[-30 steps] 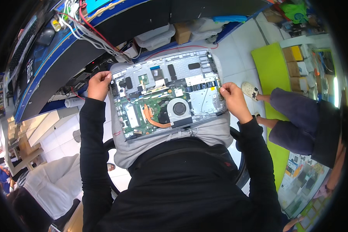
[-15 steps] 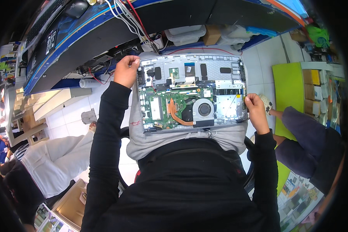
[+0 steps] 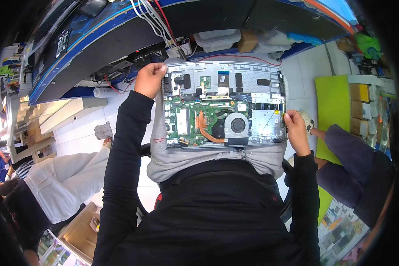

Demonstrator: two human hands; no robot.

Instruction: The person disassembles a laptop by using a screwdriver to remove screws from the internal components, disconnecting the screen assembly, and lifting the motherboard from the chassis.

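One left hand [image 3: 150,80] and one right hand [image 3: 298,131], two in total, are gripping one laptop base [image 3: 262,126]. Between the two grips, the base is carrying one round fan [image 3: 236,126], one copper heat pipe [image 3: 201,126], one large green circuit board [image 3: 212,119] and three dark rounded pads [image 3: 239,80]. One yellow label [image 3: 277,112] is sitting just inside the right-hand grip. One computer mouse [image 3: 91,7] is resting beyond the left-hand grip; one brown box [image 3: 247,41] is standing beyond both grips. One person in pale trousers [image 3: 66,181] is showing to the left of the left-hand grip; one person in dark shorts [image 3: 343,164] is showing to the right of the right-hand grip.
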